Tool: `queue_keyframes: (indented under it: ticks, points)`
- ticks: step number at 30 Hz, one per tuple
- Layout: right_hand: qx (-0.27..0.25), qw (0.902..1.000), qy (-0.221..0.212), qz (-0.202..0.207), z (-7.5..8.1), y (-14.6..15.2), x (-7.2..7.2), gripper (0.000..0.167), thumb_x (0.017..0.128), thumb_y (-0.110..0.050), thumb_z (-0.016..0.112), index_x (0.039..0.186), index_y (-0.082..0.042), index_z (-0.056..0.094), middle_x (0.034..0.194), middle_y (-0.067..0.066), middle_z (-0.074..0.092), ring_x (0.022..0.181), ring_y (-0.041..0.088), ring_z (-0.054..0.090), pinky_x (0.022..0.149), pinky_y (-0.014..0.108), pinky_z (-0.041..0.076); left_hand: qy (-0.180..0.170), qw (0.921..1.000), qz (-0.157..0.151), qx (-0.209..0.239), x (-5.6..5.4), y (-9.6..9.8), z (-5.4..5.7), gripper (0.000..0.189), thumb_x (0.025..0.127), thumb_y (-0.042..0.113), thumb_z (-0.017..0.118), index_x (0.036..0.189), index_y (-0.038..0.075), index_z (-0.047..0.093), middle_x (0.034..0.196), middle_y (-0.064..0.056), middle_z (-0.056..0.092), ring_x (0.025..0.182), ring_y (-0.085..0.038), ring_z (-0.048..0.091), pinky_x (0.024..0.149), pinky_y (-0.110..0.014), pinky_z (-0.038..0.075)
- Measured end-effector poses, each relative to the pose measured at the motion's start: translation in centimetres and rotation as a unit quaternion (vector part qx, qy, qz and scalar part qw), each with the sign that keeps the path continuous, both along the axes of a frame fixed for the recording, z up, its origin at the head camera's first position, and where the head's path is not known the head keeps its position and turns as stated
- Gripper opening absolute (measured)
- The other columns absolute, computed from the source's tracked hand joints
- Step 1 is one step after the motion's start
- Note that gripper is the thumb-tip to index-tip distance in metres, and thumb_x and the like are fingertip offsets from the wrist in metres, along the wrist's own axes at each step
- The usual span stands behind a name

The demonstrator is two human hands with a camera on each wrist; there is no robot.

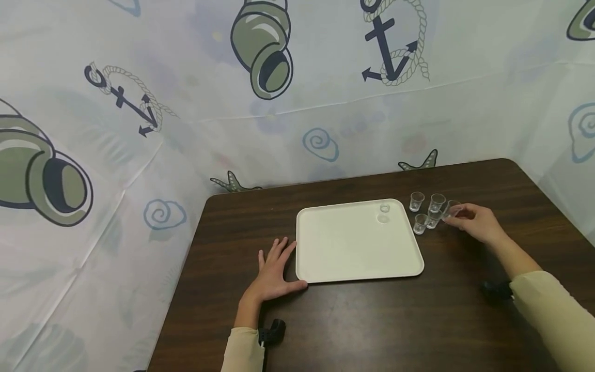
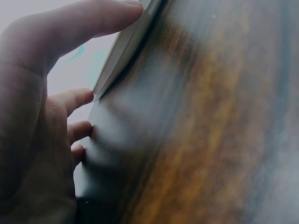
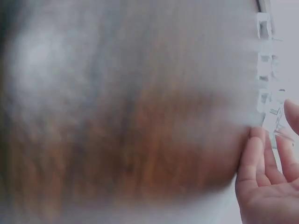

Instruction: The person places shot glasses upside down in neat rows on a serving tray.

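Observation:
A small clear shot glass [image 1: 452, 208] is pinched between the thumb and fingers of my right hand [image 1: 479, 223], tilted at the right of the group. Several more clear shot glasses [image 1: 416, 201] stand close together on the table, just right of the white tray [image 1: 353, 243]. One shot glass [image 1: 384, 208] is on the tray near its far right corner. My left hand [image 1: 271, 276] spreads its fingers at the tray's near left corner, the thumb along the front edge and a fingertip at the left side. In the left wrist view, the thumb [image 2: 103, 18] lies against the tray's rim.
The dark wood-grain table [image 1: 372, 325] has rounded corners at the back. A pale cloth [image 1: 279, 124] printed with shells and anchors hangs behind it and along the left. Black wrist camera mounts [image 1: 273, 332] sit on both wrists.

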State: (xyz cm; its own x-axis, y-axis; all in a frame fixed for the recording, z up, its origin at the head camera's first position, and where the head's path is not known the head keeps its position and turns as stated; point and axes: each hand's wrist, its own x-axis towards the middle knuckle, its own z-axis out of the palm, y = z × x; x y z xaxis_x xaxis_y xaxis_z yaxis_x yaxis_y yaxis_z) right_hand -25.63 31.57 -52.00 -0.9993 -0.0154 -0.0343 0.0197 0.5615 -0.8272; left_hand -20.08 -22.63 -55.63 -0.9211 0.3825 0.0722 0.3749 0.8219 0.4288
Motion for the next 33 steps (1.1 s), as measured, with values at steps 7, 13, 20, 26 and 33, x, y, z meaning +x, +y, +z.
queue_keyframes:
  ticks: [7,13,20,26,33]
  points:
    - [-0.126,0.9921,-0.001,-0.007,1.1,2.4,0.4,0.049,0.093,-0.023,0.070,0.123,0.009,0.048,0.094,-0.025,0.060,0.083,-0.005,0.064,0.072,0.024,0.056,0.008,0.9999,-0.010,0.006,-0.1,0.3,0.4,0.105,0.074,0.068,0.071,0.157,0.023,0.026,0.162,-0.012,0.018,0.149,-0.035,0.008,0.105,-0.073,-0.002]
    - [-0.131,0.9902,0.037,-0.031,3.1,2.9,0.7,0.036,0.092,-0.021,0.071,0.116,0.000,0.056,0.098,-0.021,0.061,0.082,-0.005,0.064,0.070,0.022,0.056,-0.001,1.0000,-0.003,-0.002,0.0,0.2,0.3,0.106,0.074,0.071,0.069,0.158,0.025,0.024,0.163,-0.009,0.016,0.150,-0.032,0.006,0.107,-0.071,-0.003]
    - [-0.101,0.9925,0.055,-0.041,5.3,2.3,1.0,0.053,0.093,-0.027,0.069,0.129,0.006,0.050,0.105,-0.019,0.055,0.085,-0.006,0.060,0.070,0.018,0.054,0.007,1.0000,-0.006,-0.001,0.0,0.1,0.3,0.106,0.074,0.072,0.068,0.158,0.025,0.024,0.163,-0.011,0.017,0.149,-0.033,0.007,0.107,-0.071,-0.003]
    - [-0.027,0.9949,0.097,0.005,6.8,0.4,1.0,0.048,0.093,-0.025,0.070,0.128,0.004,0.055,0.096,-0.013,0.061,0.076,0.001,0.063,0.063,0.019,0.052,0.009,0.9999,-0.007,0.004,0.1,0.1,0.4,0.105,0.075,0.070,0.069,0.158,0.025,0.024,0.162,-0.011,0.017,0.149,-0.034,0.007,0.107,-0.071,-0.003]
    - [0.065,0.9831,0.150,0.082,7.5,-3.5,1.4,0.036,0.092,-0.018,0.071,0.122,-0.001,0.064,0.102,0.014,0.064,0.078,0.012,0.058,0.058,0.025,0.047,0.018,0.9997,-0.012,0.013,0.2,0.2,0.3,0.104,0.075,0.068,0.071,0.157,0.021,0.028,0.161,-0.014,0.020,0.148,-0.037,0.010,0.105,-0.074,-0.001]
